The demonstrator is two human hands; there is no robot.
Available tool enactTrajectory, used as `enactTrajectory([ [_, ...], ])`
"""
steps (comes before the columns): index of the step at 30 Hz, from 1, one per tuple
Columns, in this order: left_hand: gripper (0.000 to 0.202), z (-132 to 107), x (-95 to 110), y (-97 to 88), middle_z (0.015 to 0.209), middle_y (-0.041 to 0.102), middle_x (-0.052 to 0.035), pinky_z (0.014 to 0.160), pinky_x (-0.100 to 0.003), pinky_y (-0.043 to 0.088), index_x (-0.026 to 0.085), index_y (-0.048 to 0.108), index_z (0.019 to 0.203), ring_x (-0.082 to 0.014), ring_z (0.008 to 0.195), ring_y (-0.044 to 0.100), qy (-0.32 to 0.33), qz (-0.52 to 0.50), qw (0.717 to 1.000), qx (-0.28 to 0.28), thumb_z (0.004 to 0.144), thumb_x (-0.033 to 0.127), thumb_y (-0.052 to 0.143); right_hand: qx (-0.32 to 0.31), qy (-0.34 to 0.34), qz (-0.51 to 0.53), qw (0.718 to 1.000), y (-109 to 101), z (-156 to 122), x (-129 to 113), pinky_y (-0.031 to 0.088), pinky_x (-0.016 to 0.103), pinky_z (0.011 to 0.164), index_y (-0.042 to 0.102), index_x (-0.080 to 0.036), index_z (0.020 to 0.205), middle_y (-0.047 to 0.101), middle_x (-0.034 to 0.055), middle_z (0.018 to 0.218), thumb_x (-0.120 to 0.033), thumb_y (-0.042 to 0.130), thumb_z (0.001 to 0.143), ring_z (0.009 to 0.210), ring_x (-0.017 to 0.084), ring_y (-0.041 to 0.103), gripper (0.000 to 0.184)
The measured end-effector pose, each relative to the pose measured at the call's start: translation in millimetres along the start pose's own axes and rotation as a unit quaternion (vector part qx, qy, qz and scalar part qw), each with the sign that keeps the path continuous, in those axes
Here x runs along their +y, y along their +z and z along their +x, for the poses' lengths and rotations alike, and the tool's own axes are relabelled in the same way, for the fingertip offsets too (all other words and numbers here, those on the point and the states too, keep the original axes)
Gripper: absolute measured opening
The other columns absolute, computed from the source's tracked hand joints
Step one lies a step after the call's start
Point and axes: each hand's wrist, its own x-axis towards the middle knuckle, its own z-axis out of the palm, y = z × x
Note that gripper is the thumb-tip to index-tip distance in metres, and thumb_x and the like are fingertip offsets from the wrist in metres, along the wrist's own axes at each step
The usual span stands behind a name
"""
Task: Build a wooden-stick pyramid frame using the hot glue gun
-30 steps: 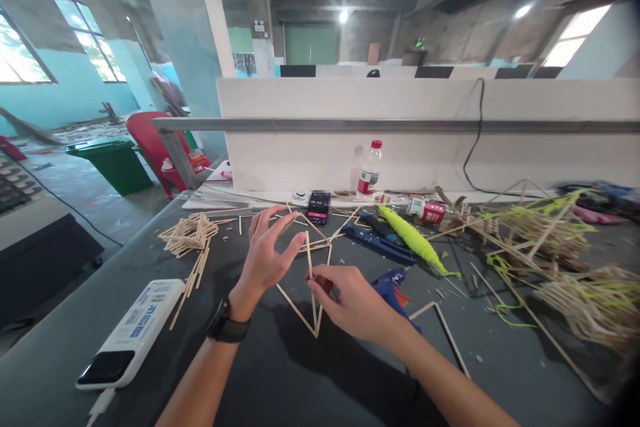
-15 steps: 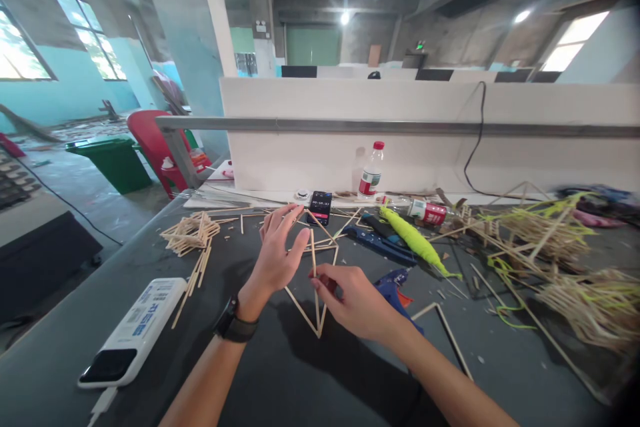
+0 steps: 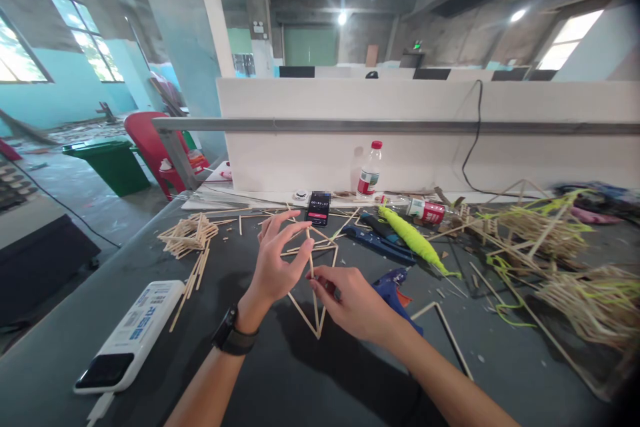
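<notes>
One dark table (image 3: 240,380) fills the lower frame, and on its right side lie two tangled stick heaps (image 3: 590,303), their sticks too many to count. Two bare hands work near the centre: the left hand (image 3: 280,260) has its fingers spread, thumb and forefinger apart around the top of an upright stick (image 3: 310,255), contact impossible to tell; the right hand (image 3: 353,300) has thumb and forefinger closed on that stick lower down. Under them, at the centre, lies one stick frame (image 3: 303,314), which should be very light, stiff along each stick, dry enough not to slip, but fragile at its joints, so it is best pinched mid-stick, away from the corners. Counting on downward in size: one white power bank (image 3: 135,327) at lower left, one stick pile (image 3: 190,237) at centre left, one neon twine bundle (image 3: 413,233) right of centre, two bottles, one standing (image 3: 369,177) and one lying (image 3: 427,210), one blue glue gun (image 3: 393,287), one phone (image 3: 319,210) just above centre. The upright stick is the slimmest, likely easily snapped, and wants only a light fingertip hold.
</notes>
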Motion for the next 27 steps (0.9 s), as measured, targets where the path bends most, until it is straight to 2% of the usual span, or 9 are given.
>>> enactTrajectory([
  [15, 0.022, -1.6, -2.7, 8.1, 0.125, 0.063, -0.0057, 0.104, -0.047, 0.043, 0.027, 0.069, 0.112, -0.0247, 0.120, 0.055, -0.007, -0.009, 0.999, 0.035, 0.091, 0.026, 0.064, -0.003, 0.002, 0.007, 1.000, 2.3, 1.3, 2.2, 0.028, 0.024, 0.054, 0.050, -0.021, 0.076, 0.041, -0.0052, 0.062, -0.020, 0.043, 0.100, 0.055, 0.011, 0.035, 0.025],
  [27, 0.023, -0.6, -7.8, 9.4, 0.124, 0.063, -0.0052, 0.104, -0.049, 0.045, 0.027, 0.071, 0.110, -0.0248, 0.119, 0.055, 0.004, -0.002, 0.998, 0.070, 0.087, 0.029, 0.070, -0.002, -0.004, 0.004, 1.000, 1.4, 2.5, 2.8, 0.030, 0.025, 0.055, 0.051, -0.021, 0.074, 0.045, -0.0043, 0.063, -0.020, 0.043, 0.100, 0.055, 0.011, 0.037, 0.027],
])
